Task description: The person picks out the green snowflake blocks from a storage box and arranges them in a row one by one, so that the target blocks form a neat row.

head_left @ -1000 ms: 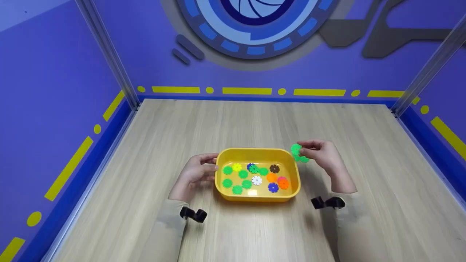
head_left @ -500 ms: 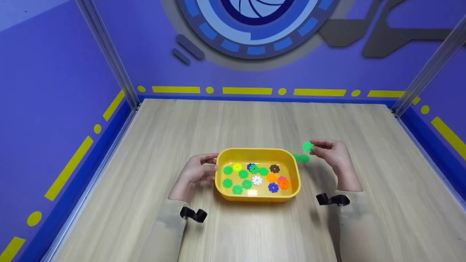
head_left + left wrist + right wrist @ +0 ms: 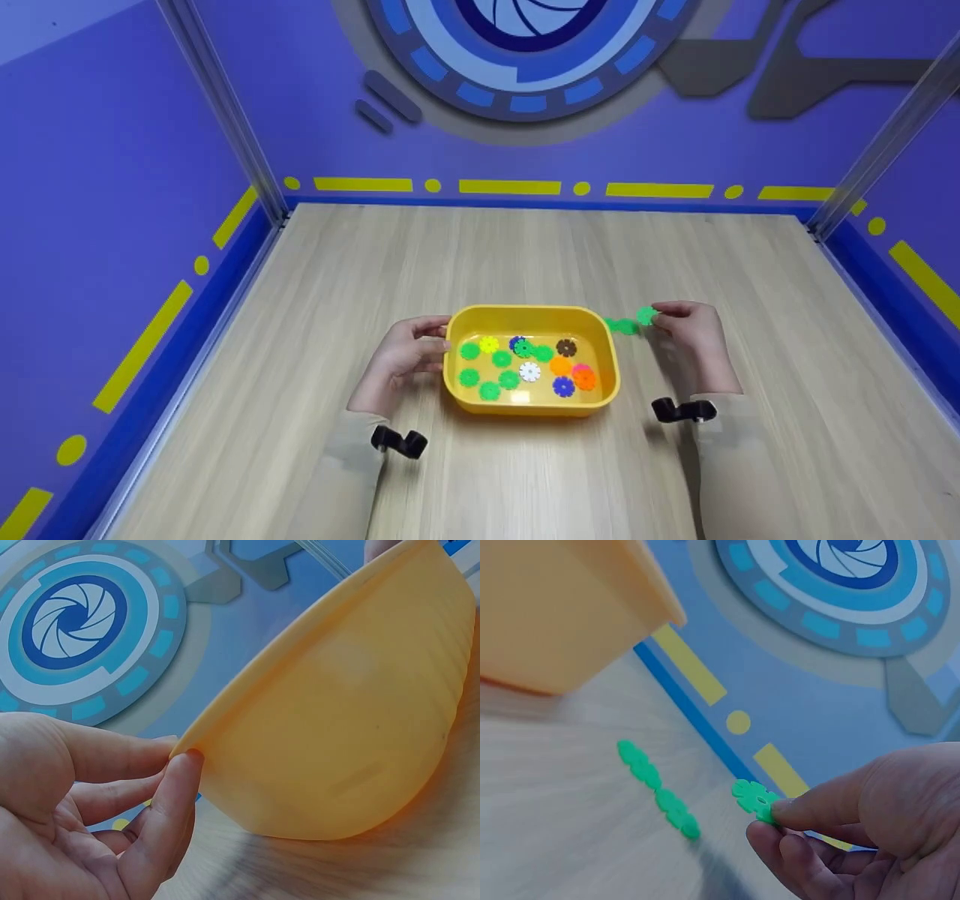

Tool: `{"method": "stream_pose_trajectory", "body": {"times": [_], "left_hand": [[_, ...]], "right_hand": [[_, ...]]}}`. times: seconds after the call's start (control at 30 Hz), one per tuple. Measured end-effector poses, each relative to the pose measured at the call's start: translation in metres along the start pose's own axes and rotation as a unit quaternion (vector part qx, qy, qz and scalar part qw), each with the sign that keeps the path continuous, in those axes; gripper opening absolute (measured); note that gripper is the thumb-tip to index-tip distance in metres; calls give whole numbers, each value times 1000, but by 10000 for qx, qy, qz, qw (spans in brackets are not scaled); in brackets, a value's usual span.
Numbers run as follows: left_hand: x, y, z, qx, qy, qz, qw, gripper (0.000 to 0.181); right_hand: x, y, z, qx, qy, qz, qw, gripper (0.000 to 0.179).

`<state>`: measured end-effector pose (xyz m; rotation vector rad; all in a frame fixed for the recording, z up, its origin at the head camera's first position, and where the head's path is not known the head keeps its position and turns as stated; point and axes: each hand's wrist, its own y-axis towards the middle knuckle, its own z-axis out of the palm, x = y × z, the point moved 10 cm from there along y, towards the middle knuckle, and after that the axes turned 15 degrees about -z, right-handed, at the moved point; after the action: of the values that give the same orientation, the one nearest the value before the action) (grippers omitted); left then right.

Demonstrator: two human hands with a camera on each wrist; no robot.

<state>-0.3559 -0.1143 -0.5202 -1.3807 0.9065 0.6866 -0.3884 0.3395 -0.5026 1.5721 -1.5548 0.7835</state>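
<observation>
My left hand [image 3: 405, 350] holds the left end of a yellow plastic bin [image 3: 532, 409], thumb and fingers pinching its rim in the left wrist view. Between thumb and forefinger, my right hand [image 3: 694, 334] pinches a green notched snowflake disc [image 3: 754, 799], held above the table to the right of the bin. Two more green discs [image 3: 676, 811] lie flat on the table, edge to edge, between the bin and my right hand; the bin's side partly hides them in the head view.
Inside the bin lie several notched discs, among them a white disc [image 3: 529, 372], a brown disc [image 3: 566, 348], a yellow disc [image 3: 489, 344] and several green ones. The wooden table [image 3: 450, 255] is bordered by blue panels [image 3: 510, 157] at the back and sides.
My right hand, pinching the green disc, has moved right from beside the bin's rim, then lowered toward the table. The left hand and bin have stayed in place.
</observation>
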Motion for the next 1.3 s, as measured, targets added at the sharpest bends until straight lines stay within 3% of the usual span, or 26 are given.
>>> {"method": "stream_pose_trajectory", "body": {"times": [0.5,0.83,1.3], "left_hand": [[-1,-1,1,15,4,-20,10000,51],[-1,-2,1,19,15,-19,10000,52],[1,0,0,-8,-66,-65,10000,50]], "right_hand": [[-23,-2,4,-89,-145,319,9993,37],[-21,-3,5,23,-353,379,9987,36],[-21,-5,0,1,-167,512,9985,39]]}}
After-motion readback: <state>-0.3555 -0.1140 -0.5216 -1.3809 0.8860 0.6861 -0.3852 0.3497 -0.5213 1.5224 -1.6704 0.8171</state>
